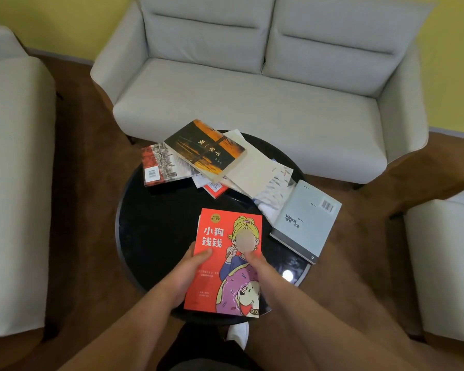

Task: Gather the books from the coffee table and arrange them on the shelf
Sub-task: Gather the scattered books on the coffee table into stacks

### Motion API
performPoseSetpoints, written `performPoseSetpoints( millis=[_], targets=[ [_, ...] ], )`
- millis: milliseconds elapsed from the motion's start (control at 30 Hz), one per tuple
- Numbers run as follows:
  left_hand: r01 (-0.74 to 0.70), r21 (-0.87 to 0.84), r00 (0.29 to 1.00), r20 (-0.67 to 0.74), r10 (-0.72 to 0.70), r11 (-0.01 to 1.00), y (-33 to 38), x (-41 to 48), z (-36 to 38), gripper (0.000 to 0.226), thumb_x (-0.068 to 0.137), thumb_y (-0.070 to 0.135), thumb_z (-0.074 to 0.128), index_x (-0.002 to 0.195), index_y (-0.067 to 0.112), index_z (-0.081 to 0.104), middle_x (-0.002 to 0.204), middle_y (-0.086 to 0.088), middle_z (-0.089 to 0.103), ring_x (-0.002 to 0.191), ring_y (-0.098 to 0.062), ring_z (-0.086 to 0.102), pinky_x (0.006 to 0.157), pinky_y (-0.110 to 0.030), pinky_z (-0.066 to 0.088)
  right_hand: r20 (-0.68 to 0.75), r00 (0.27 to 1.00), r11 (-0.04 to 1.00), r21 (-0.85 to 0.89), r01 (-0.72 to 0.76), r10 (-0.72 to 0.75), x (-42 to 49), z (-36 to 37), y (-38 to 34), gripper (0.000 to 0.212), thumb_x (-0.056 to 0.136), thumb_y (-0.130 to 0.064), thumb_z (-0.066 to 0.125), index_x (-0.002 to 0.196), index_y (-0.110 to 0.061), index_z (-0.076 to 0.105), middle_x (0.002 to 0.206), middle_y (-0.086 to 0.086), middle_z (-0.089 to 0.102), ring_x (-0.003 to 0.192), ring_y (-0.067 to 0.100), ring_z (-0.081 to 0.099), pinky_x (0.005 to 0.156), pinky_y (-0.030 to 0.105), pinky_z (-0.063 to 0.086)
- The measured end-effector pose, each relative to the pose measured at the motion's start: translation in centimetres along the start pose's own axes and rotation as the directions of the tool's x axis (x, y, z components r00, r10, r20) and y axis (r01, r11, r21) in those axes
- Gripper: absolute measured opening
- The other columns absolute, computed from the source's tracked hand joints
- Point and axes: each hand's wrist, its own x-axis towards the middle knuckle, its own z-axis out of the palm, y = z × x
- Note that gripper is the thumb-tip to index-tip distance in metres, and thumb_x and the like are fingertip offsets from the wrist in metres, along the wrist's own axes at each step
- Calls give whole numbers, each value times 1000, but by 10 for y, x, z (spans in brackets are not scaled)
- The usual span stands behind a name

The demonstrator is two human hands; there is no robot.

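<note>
- A red book (215, 279) with a cartoon girl and dog on its cover sits in the lower centre of the frame. It is face up and held above the near edge of the round black coffee table (158, 231).
- The left hand (188, 274) grips the book's left edge, with the thumb lying across the cover and the fingers hidden beneath.
- The right hand (261, 267) holds the right side. One digit presses on the cover near the girl's chin, and the rest of the hand is hidden behind the book.
- The other books lie in a loose fan across the far half of the table, just above the middle of the frame.
- A dark orange book (204, 148) lies on top of that fan.
- It overlaps a black-and-red book (158, 164) on its left and a cream book (252, 167) on its right.
- A small red book (215, 189) peeks out from under the pile.
- A white patterned book (276, 194) lies to the lower right of the cream one.
- A pale blue book (306, 220) lies back cover up and hangs over the table's right rim.
- A pale grey sofa (252, 89) fills the upper centre.
- An armchair (11, 156) stands at the left edge of the frame, and another (445, 250) at the right.
- A white shoe (239, 334) shows at the bottom, below the table.
</note>
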Motion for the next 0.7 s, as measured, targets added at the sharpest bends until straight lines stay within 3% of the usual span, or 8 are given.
performPoseSetpoints(
  millis=[167,500,567,633,700],
  targets=[
    [-43,-57,999,-33,41,997,-4,6,-4,23,95,34,59,117,29,56,97,-7,77,84,-26,75,63,-36,58,0,1000,989,147,-7,8,5,7,1,41,104,-32,53,143,-22,46,119,8,72,90,17,73,58,26,59],
    [-51,-30,994,-99,48,998,28,28,-18,27,91,32,66,116,28,58,96,-8,78,84,-30,75,72,-44,58,58,998,997,69,23,-27,29,16,-47,39,107,-31,48,146,-27,44,119,0,72,85,9,75,59,22,59],
    [-44,32,991,-122,47,999,33,31,-22,33,91,34,66,121,25,56,99,-8,78,86,-28,75,74,-43,58,79,997,1000,-16,2,0,27,12,-54,32,107,-33,48,139,-27,49,112,-4,73,84,6,73,60,19,56],
    [-95,94,970,-215,113,991,47,38,-28,56,84,47,67,131,21,51,116,-9,72,95,-28,73,83,-44,57,33,999,991,-130,36,-32,27,-3,-59,22,107,-35,48,122,-24,60,105,-8,72,90,6,70,71,21,55],
    [-161,224,902,-361,235,961,73,45,-28,78,77,57,65,141,20,44,132,-9,59,106,-25,65,90,-43,52,-193,969,976,-181,123,-158,29,-28,-63,16,104,-32,53,100,-23,65,103,-4,70,97,15,67,86,32,56]
  ],
)
